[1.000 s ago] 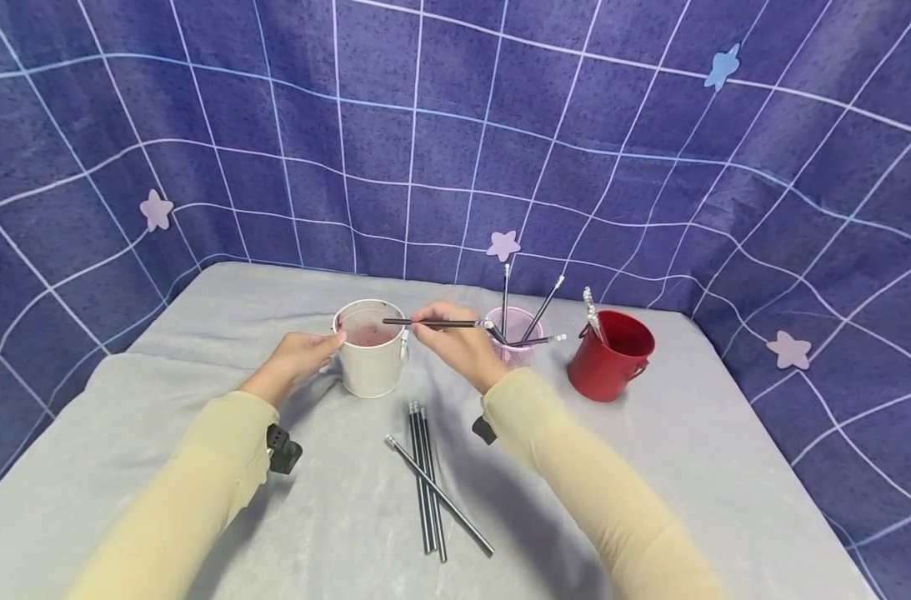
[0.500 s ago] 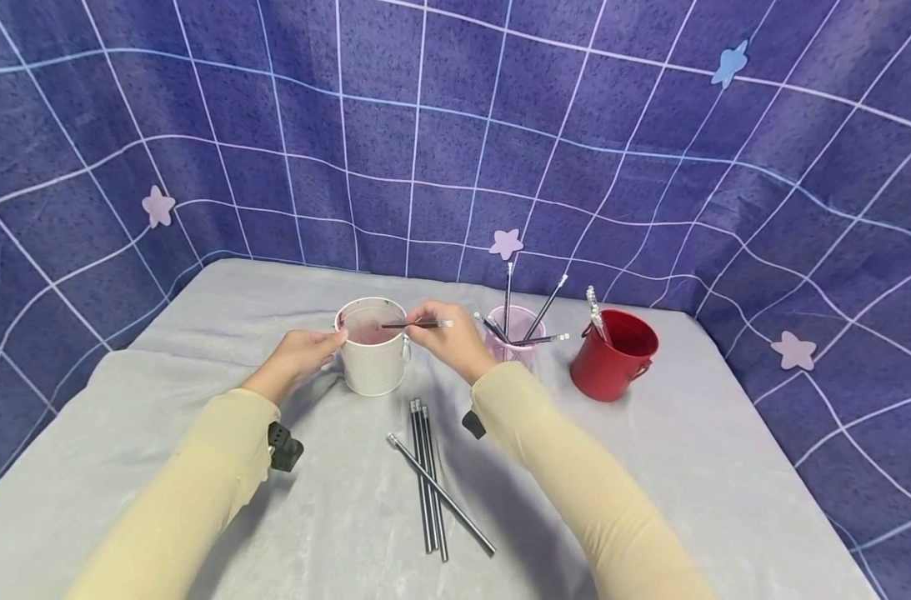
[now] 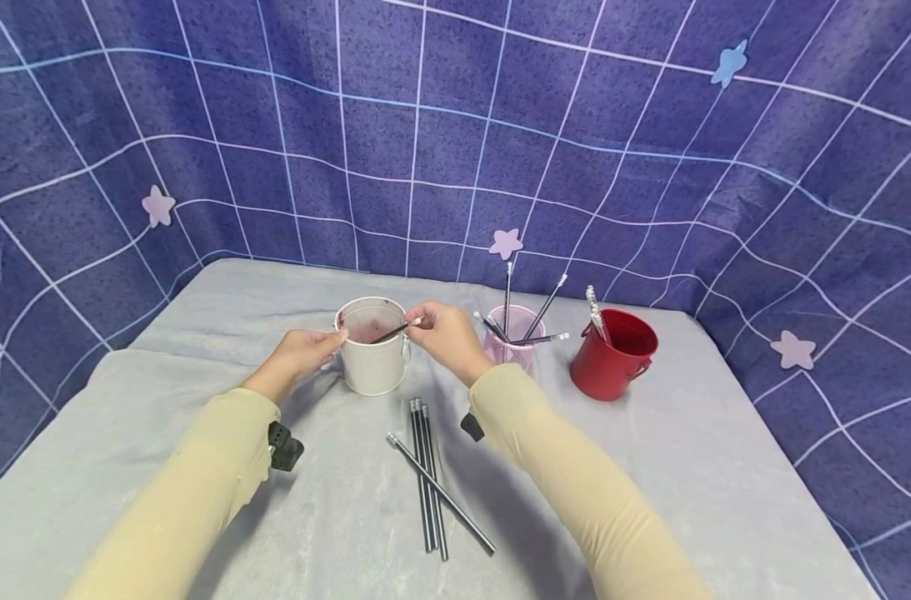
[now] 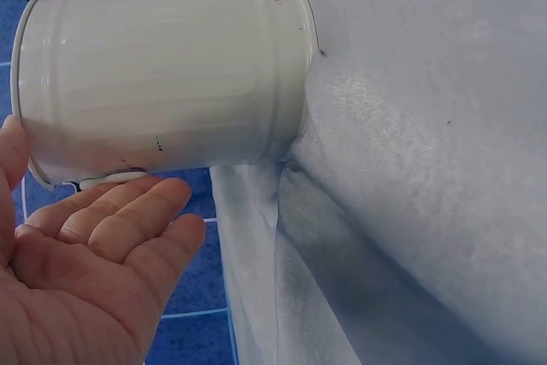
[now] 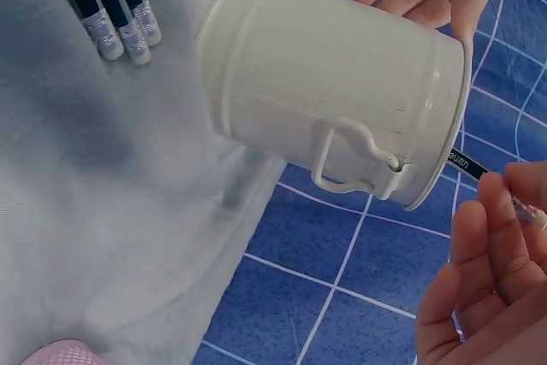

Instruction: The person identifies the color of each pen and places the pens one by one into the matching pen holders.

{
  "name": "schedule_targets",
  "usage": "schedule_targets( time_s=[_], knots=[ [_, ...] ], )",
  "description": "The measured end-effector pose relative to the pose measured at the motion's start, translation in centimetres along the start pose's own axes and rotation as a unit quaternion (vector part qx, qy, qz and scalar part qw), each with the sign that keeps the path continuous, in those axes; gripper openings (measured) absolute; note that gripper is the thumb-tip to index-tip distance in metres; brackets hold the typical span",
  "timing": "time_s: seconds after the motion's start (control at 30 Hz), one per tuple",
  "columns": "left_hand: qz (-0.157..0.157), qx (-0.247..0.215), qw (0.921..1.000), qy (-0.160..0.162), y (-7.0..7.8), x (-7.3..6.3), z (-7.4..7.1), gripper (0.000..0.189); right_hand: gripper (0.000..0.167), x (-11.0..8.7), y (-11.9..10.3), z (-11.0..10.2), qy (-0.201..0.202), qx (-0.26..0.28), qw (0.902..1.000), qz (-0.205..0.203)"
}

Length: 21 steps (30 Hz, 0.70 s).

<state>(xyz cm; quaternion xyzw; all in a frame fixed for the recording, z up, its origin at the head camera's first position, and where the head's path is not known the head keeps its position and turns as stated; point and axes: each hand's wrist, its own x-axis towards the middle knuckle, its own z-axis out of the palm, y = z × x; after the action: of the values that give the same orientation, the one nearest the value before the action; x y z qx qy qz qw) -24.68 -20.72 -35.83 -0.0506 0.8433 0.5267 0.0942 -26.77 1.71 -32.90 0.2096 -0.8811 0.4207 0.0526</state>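
Observation:
A white metal bucket (image 3: 372,368) stands upright on the grey cloth. My left hand (image 3: 301,357) holds it at the left, thumb at the rim; in the left wrist view the other fingers (image 4: 120,220) lie along its side by a handle. Over the right of the rim, my right hand (image 3: 451,337) pinches a dark pencil (image 3: 390,333) near its white eraser end. The pencil slants down, its lower end inside the bucket. In the right wrist view, thumb and fingertips meet on the pencil (image 5: 468,164) just outside the rim.
Several dark pencils (image 3: 428,492) lie in front of the bucket, one across the others. A pink mesh cup (image 3: 518,357) with several pencils stands to the right. Beyond it is a red bucket (image 3: 605,371) holding white-topped pencils. A blue gridded curtain (image 3: 455,150) hangs behind.
My right hand has shifted slightly left and the pencil has gone from level above the bucket to tilted down into it. My left hand keeps its place at the rim.

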Motion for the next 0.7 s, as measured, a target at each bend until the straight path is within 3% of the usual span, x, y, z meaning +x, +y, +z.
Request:
schedule_targets(
  time_s=[0.2, 0.37, 0.47, 0.57, 0.7],
  knots=[
    [0.001, -0.004, 1.0, 0.008, -0.1, 0.0, 0.1, 0.059, 0.038, -0.7, 0.8, 0.1, -0.014, 0.023, 0.9996, 0.012],
    [-0.005, -0.006, 0.9999, 0.012, -0.1, -0.1, 0.2, 0.058, 0.053, -2.7, 2.3, 0.2, -0.078, -0.015, 0.9964, 0.031],
    [-0.007, -0.009, 0.9999, 0.012, -0.1, 0.0, 0.2, 0.059, 0.05, -3.9, 2.9, 0.4, -0.117, -0.051, 0.9915, 0.024],
    [-0.008, -0.009, 0.9998, 0.014, -0.1, 0.1, 0.2, 0.059, 0.037, -4.6, 3.0, 0.8, -0.148, -0.099, 0.9839, -0.008],
    [-0.009, -0.008, 0.9999, 0.012, -0.2, 0.1, -0.1, 0.059, 0.021, -5.7, 2.5, 1.7, -0.19, -0.182, 0.9622, -0.069]
  ],
)
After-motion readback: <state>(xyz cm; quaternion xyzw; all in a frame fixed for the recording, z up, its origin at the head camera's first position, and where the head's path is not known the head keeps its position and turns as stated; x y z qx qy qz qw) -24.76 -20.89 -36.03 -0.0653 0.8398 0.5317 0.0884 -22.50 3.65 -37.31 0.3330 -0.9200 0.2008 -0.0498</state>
